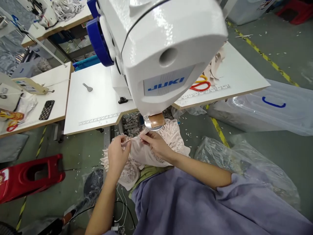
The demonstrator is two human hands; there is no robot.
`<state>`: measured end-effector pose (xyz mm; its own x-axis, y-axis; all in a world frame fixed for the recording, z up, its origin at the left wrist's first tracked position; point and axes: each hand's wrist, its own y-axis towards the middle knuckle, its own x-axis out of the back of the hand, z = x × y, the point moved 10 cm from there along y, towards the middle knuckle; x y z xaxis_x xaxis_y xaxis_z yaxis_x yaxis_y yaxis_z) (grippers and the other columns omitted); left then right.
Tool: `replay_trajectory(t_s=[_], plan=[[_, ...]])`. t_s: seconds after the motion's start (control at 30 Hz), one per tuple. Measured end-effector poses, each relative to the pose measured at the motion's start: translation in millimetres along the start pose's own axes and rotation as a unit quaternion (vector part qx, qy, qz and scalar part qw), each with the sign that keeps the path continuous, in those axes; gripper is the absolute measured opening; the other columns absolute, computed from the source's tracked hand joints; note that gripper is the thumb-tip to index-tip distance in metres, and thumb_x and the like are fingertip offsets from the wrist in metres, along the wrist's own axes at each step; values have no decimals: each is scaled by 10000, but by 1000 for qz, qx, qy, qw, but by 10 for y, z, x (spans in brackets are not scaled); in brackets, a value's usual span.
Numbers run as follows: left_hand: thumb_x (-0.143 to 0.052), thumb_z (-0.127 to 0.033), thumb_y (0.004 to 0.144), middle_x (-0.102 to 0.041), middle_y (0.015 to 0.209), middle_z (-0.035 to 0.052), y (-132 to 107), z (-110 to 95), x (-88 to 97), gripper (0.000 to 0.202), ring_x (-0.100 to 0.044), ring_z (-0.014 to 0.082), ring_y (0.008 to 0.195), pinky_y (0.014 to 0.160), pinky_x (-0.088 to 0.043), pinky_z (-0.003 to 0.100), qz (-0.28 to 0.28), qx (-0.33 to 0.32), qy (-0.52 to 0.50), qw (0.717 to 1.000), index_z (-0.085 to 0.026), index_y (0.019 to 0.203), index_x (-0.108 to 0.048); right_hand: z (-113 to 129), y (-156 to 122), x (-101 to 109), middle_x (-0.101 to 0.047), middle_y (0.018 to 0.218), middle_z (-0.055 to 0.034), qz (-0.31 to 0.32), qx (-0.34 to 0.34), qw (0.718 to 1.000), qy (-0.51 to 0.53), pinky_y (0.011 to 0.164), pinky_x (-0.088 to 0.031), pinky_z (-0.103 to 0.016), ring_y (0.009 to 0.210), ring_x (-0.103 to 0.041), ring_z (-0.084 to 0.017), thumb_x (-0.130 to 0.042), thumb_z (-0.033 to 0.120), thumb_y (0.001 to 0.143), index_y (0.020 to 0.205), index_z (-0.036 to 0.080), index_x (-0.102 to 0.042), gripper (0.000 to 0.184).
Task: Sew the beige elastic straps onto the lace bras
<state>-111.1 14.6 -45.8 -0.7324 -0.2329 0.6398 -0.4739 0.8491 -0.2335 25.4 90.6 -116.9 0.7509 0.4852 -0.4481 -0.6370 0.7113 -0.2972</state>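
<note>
The left hand (118, 154) and the right hand (156, 145) sit close together at the 6 o'clock side of the sewing machine (161, 49), just below its white head. Both hands hold the lace fabric (174, 135), a pale pink piece bunched over the person's lap. The fabric extends from the 7 o'clock side of the left hand to the 1 o'clock side of the right hand. The left fingers (122, 140) are curled and pressed together, pinching a narrow edge of the fabric. The right fingers (146, 137) pinch the same edge, which runs taut between the two hands. A shiny metal part (154, 121) under the machine head lies at 12 o'clock from the right hand, just beside the fabric. The white tabletop (93, 98) carries the machine. Scissors (200, 85) with red and yellow handles lie on it at 3 o'clock from the machine's label. A phone (46, 109) lies on the neighbouring tabletop at 9 o'clock. A red stool (29, 176) stands on the floor at 8 o'clock, well apart from the hands.
</note>
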Motion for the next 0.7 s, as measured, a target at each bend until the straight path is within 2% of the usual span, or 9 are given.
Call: replay_trajectory(t_s=[0.03,0.07,0.17,0.23,0.33,0.4,0.53,0.6,0.7], plan=[[-614,-466,848,-647,915,78,-5,64,-31,310,-584,224,861,718,-467,320,-38,6,-8,999,-172,939,-652,25,-21,73,-633,829,-19,-18,35,998,-39,827,-533,-322,807,-627,-160,-658,474,856,925,183,-626,301],[-617,-483,845,-648,892,76,-12,119,-132,324,-590,220,846,708,-472,316,-46,11,-27,999,-168,916,-652,54,-52,133,-645,864,-28,-32,69,993,-88,838,-531,-336,849,-634,-175,-641,461,870,921,189,-622,277],[-546,-530,889,-670,778,57,-25,189,-612,400,-623,191,739,661,-494,290,29,15,-96,995,-154,853,-679,132,-165,206,-651,991,-62,-44,169,951,-257,866,-515,-386,950,-621,-218,-631,378,875,908,206,-638,175],[-473,-513,931,-699,810,65,-26,187,-773,432,-646,185,757,682,-509,282,39,15,-133,990,-141,922,-693,141,-231,183,-638,1018,-79,-22,216,912,-348,852,-508,-398,962,-605,-234,-635,318,857,874,210,-657,111],[-463,-462,951,-712,907,70,-30,131,-746,389,-645,189,852,754,-498,278,5,10,-152,988,-147,997,-688,156,-275,237,-630,860,-51,0,220,889,-402,682,-507,-331,740,-589,-183,-630,282,831,870,217,-655,80],[-517,-451,936,-713,910,57,-52,45,-686,343,-637,188,861,765,-482,272,-2,0,-153,988,-163,989,-695,256,-286,291,-636,791,-26,-2,216,879,-424,615,-485,-300,620,-548,-149,-628,307,835,966,220,-664,161],[-538,-446,933,-724,906,45,-108,-132,-659,323,-645,188,841,751,-481,267,25,-16,-162,986,-182,1019,-704,473,-238,254,-706,1014,-68,14,214,844,-491,679,-500,-311,680,-605,-149,-580,365,911,1196,236,-661,323],[-515,-430,945,-727,936,50,-118,-163,-678,322,-650,192,874,776,-484,271,30,-15,-164,986,-181,1032,-701,502,-187,250,-711,1061,-73,11,200,843,-499,677,-508,-309,678,-620,-149,-574,382,926,1172,245,-686,304],[-484,-407,958,-727,946,50,-95,-145,-757,319,-653,189,894,802,-491,273,34,-11,-168,985,-177,1021,-696,497,-179,249,-728,992,-75,-13,211,842,-497,673,-525,-312,680,-644,-162,-581,410,930,1063,231,-733,269]])
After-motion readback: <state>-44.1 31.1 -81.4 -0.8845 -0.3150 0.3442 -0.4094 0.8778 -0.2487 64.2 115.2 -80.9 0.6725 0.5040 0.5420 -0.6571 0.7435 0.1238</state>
